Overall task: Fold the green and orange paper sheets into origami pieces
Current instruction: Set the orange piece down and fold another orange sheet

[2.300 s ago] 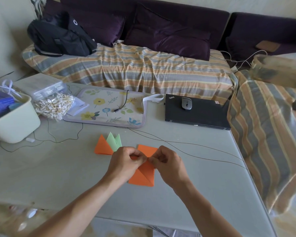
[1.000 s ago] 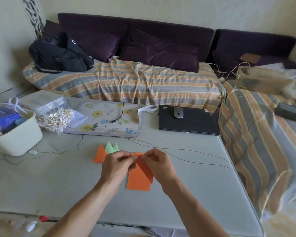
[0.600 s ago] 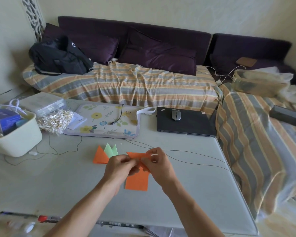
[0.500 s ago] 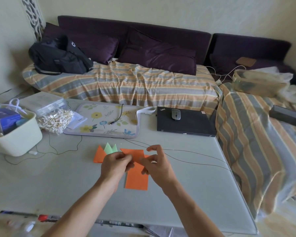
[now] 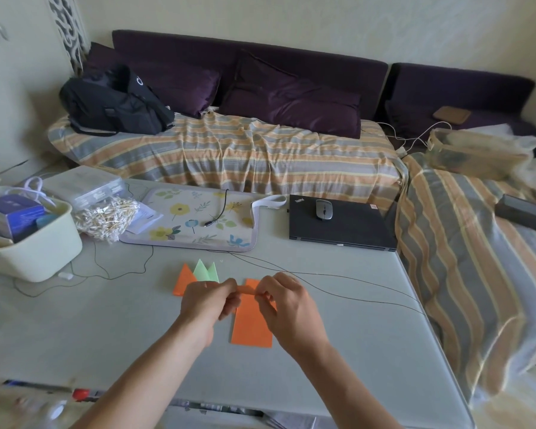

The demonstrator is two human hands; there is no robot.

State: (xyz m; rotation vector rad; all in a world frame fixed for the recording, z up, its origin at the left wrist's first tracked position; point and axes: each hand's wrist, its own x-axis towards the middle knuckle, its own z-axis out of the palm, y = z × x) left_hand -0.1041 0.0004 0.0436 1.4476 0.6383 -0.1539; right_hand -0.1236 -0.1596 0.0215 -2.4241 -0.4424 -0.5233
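Since half a second ago our right hand (image 5: 287,305) closed back onto the orange sheet (image 5: 251,323); left hand (image 5: 206,301) pinches its top edge too (folded pieces (image 5: 198,275) just beyond left hand).

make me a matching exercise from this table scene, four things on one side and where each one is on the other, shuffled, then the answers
Things:
1. grey mouse
2. orange sheet
3. green folded piece
4. blue box

Places:
A. inside the cream tub
B. pinched at its top edge by both hands (left, right)
C. on top of the closed black laptop
D. beside the folded orange triangle

Pairs: 1-C, 2-B, 3-D, 4-A
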